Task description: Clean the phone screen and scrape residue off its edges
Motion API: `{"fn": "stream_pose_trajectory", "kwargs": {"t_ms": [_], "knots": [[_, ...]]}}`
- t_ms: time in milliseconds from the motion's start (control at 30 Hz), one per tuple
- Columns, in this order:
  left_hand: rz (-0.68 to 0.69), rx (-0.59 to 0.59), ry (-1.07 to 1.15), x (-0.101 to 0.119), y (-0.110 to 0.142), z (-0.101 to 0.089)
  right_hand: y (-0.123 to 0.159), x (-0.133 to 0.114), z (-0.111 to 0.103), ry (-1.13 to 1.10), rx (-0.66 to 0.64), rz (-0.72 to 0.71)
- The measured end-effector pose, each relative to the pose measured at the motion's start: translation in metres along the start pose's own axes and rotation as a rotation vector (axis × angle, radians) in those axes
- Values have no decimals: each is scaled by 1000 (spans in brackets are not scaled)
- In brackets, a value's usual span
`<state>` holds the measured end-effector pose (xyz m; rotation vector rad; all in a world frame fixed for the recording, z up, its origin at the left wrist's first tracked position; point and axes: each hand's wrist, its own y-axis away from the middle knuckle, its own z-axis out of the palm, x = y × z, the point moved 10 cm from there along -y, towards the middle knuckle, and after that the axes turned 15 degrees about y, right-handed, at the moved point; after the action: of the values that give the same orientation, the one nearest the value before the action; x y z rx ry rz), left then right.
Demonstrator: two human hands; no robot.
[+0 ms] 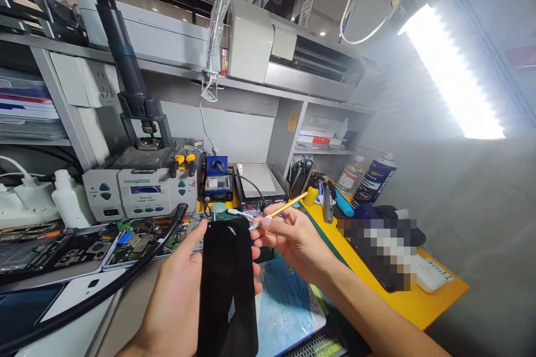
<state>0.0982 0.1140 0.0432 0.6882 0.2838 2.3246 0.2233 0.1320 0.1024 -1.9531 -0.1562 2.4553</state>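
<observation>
At our far left, a white power strip [25, 203] with plugs in it stands by a white bottle [72, 201]. In front of these, opened devices [50, 251] lie with their circuit boards exposed, and a black hose [161, 245] curves across them. Behind stands a white hot-air rework station [140, 192], yellow-and-black pliers [185, 162] at its upper right.

Our left hand [176, 284] grips a black smartphone [228, 290], thumb along its left edge and fingers wrapped behind, their tips showing past the right edge. The phone is tilted up in front of us at the lower middle, its dark screen towards us and its lower end cut off by the picture's edge. Beyond it sits a blue soldering station [218, 165], with a pale-topped plate [260, 178] just to its right.

Our right hand [293, 240] pinches a slim gold-handled tool [287, 206] between thumb and fingers, its tip at the phone's upper right edge; we cannot tell whether it touches. Below this hand lies a blue-and-white sheet [288, 312].

Farther right we have a yellow bottle [310, 195], a clear bottle [350, 175], a spray can [374, 181] and a lit lamp [454, 72] overhead.
</observation>
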Motion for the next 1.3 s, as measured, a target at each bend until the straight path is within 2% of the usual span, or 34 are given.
{"fn": "stream_pose_trajectory", "kwargs": {"t_ms": [500, 633, 1000, 1300], "knots": [[-55, 45, 75, -7, 0, -2, 0, 1, -1, 49, 2, -5], [-69, 8, 135, -9, -2, -2, 1, -1, 1, 78, -4, -8], [-60, 127, 40, -9, 2, -14, 3, 3, -3, 114, 26, 34], [-89, 122, 10, -10, 2, -11, 3, 5, -7, 128, 87, 70]]}}
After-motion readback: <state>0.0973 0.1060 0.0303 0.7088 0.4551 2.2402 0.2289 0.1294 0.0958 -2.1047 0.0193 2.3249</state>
